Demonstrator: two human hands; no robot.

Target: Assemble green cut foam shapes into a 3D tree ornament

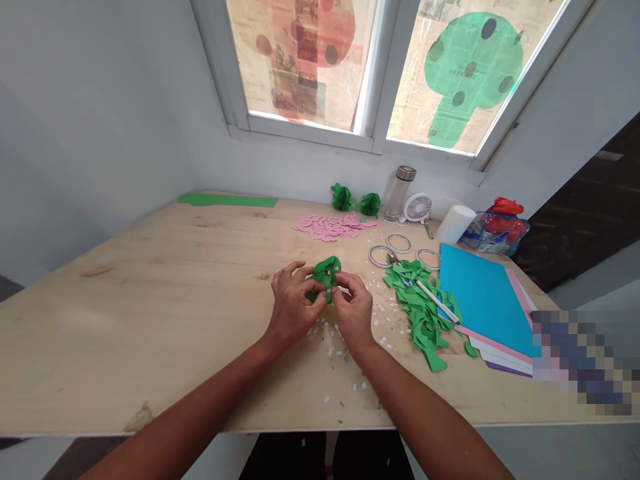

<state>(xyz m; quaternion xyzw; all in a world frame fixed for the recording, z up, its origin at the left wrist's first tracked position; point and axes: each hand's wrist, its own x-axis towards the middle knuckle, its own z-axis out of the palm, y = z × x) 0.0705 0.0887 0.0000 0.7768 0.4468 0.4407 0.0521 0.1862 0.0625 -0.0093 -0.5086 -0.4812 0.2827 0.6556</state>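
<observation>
Between my two hands is a green paper piece (327, 268), folded and curled in layers, held a little above the table (150, 293). My left hand (296, 300) grips its left side with thumb and fingers closed. On the right side, the fingertips of my right hand (354, 308) pinch its edge. Small white paper bits (331, 351) lie scattered beneath and around my hands. Just beyond them is a heap of pink paper cutouts (330, 227). Two finished-looking green paper balls (343, 198) stand behind the heap.
Right of my hands lie green paper scraps (425, 320), a white pen (437, 301), scissors (393, 259), tape rolls (399, 243) and coloured sheets (487, 293). Along the wall stand a glass bottle (399, 195), a small fan (417, 207), a white roll (456, 224) and a clear bag (495, 233). A green strip (227, 199) lies far left.
</observation>
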